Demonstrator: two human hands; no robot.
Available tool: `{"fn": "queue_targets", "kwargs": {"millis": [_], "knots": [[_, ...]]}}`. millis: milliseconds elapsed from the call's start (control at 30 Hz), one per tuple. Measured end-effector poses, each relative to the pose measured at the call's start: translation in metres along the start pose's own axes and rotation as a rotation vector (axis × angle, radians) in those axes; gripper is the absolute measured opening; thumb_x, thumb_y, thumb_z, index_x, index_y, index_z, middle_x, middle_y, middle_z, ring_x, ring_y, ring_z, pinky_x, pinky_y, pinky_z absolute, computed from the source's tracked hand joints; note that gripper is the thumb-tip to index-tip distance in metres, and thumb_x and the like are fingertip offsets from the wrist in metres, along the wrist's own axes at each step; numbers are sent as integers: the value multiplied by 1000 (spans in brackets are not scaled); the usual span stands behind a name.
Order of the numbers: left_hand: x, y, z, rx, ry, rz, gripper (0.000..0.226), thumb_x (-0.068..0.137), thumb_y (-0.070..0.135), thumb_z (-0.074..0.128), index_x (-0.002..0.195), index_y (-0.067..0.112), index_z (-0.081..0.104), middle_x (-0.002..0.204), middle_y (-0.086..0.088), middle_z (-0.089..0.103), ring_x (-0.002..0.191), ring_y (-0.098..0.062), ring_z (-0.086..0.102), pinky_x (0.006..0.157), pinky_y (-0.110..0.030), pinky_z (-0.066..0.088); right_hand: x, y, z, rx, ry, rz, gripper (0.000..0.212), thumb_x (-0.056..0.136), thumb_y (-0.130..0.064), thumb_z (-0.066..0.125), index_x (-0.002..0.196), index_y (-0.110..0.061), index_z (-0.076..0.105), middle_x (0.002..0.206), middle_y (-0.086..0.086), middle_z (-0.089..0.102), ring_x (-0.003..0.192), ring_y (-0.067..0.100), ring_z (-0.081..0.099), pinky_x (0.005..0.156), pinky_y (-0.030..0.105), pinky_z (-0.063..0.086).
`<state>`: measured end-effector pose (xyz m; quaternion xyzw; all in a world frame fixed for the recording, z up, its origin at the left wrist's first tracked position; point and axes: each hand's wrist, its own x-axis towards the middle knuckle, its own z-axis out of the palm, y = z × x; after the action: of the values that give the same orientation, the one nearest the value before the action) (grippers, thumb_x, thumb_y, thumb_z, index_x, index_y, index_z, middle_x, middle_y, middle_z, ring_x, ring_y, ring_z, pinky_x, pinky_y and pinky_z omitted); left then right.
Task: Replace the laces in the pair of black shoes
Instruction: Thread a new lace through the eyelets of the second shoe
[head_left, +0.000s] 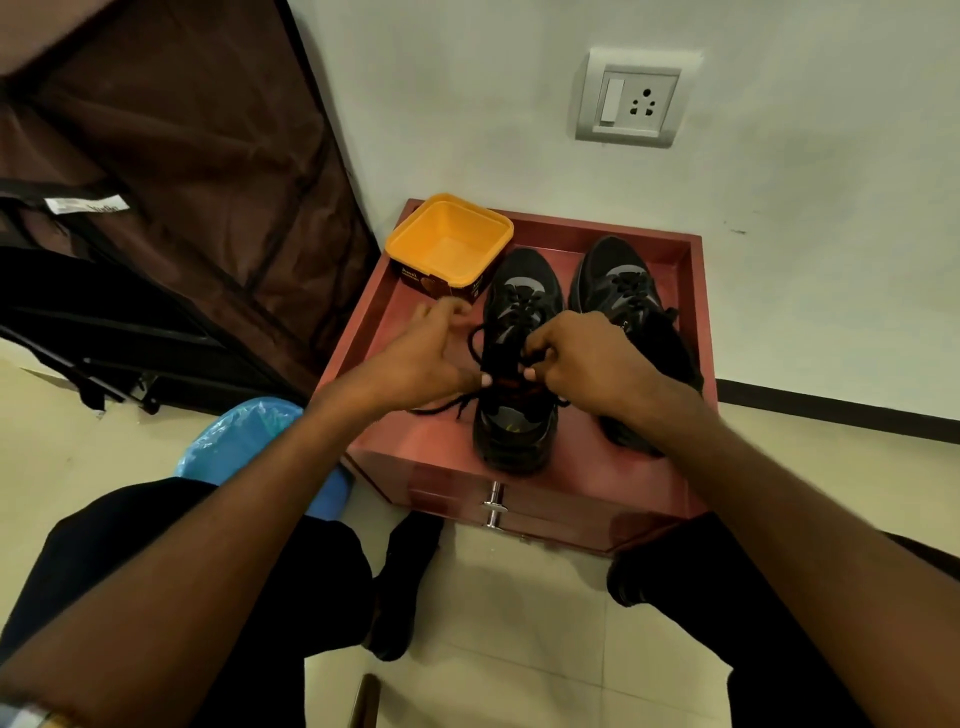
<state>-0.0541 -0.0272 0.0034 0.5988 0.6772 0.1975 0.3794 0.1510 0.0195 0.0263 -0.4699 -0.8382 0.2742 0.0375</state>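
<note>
**Both hands at the near shoe's laces**

You've got the left shoe (521, 332) toe-away on the tabletop (447, 441), long axis running straight out from you. Your right hand (587, 364) pinches the lace (475, 343) at the tongue; your left hand (426, 358), fingers loosely curled, pinches it just beside. The other shoe (623, 296) waits right of it.

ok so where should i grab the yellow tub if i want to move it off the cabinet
Take the yellow tub by its rim, on the near right wall, coming from above. It sits upright and open-topped at the back left corner of the red cabinet top, with raised edges close on its left and far sides. The left shoe stands just right of it, so a pinch over the wall seems easier than wrapping around it.
</note>
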Motion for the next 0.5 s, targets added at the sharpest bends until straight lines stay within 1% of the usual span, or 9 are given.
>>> {"fn": "queue_targets", "kwargs": {"millis": [33,67,133,167,233,333,400,433,500], "knots": [[-1,-4,-3,-24,-93,-97,73,92,23,77,153,23,36,137,4,45,114,-14,55,88,-24,51,1,-2,-1,-10,18,-6,15,95,-16,72,108,-18,79,86,-3,71,89,20,70,81,35,59],[-2,-10,-4,-52,-188,-163,65,97,19,69,153,23,37,134,-4,56,108,-17,61,84,-30,55,3,-2,-2,-10,31,-13,15,95,-15,72,108,-16,79,89,0,72,91,21,71,82,35,59],[-2,-18,-2,-56,-325,-211,52,100,3,56,148,18,44,121,-16,67,94,-20,66,77,-33,59,5,-5,-3,35,55,-29,15,95,-15,73,108,-12,79,84,-3,71,89,19,71,84,35,59],[0,-20,0,-37,-372,-211,49,98,-2,54,143,17,49,117,-16,69,90,-21,67,78,-33,59,6,-6,-2,89,63,-28,14,95,-15,74,107,-11,79,82,-4,71,85,17,71,83,36,60],[0,-18,3,28,-447,-183,32,96,-2,57,125,12,61,109,-15,72,87,-19,67,77,-30,58,9,-8,2,243,90,9,13,94,-15,75,106,-10,80,89,1,77,77,16,75,79,38,64],[2,-17,-3,81,-514,-180,13,96,0,63,100,7,74,91,-11,77,77,-14,70,67,-22,56,15,-7,6,441,131,111,11,91,-15,78,101,-12,81,92,5,79,76,18,77,76,41,66],[2,-17,-10,82,-481,-192,15,97,2,64,92,9,76,88,-11,77,74,-13,70,64,-21,56,15,-4,9,422,138,118,10,89,-16,81,98,-15,82,92,1,80,80,17,76,74,37,66],[3,-16,-13,74,-401,-170,14,98,6,66,93,11,78,86,-9,77,71,-13,68,62,-22,55,14,-3,11,347,138,93,11,87,-17,83,98,-17,82,92,-1,80,81,15,76,74,35,65],[5,-12,-15,25,-150,-65,12,98,13,68,99,12,80,84,-8,75,68,-11,65,61,-22,55,13,-2,16,176,148,43,17,82,-22,86,97,-19,79,85,-3,78,80,14,74,75,39,63]]}}
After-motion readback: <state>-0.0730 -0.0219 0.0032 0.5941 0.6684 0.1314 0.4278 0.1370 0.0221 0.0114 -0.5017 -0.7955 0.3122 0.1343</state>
